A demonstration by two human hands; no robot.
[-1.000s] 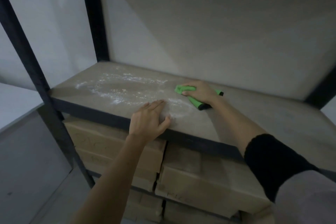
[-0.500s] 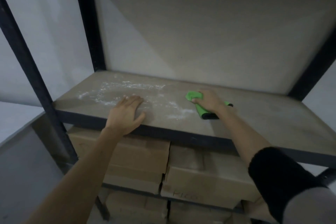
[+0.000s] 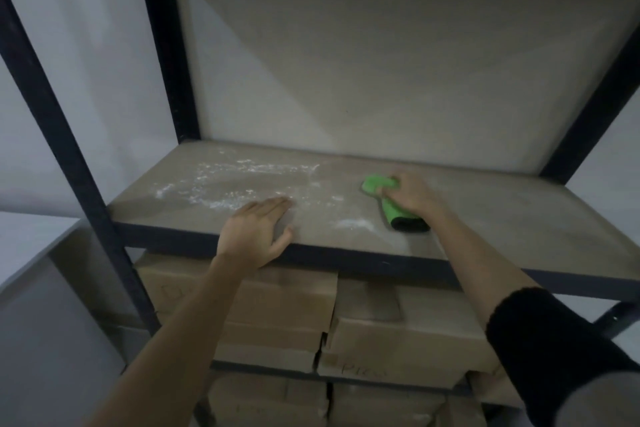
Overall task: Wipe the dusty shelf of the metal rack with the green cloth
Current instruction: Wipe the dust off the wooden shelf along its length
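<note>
A metal rack (image 3: 62, 135) holds a shelf (image 3: 485, 218) streaked with white dust (image 3: 242, 184) above stacked cardboard boxes (image 3: 398, 329). The left hand (image 3: 256, 232) lies flat and open at the front edge; the right hand (image 3: 412, 194) grips the green cloth (image 3: 384, 198) mid-shelf.

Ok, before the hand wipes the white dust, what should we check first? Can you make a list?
1. Green cloth is held by the right hand: ok.
2. Cloth lies flat on the shelf: ok.
3. Left hand steadies the front edge: ok.
4. Path from cloth to the white dust is free: not ok, the left hand's fingertips sit beside the dust.
5. Dust all gone: not ok, plenty left.
6. Cloth clean underneath: cannot tell.
</note>
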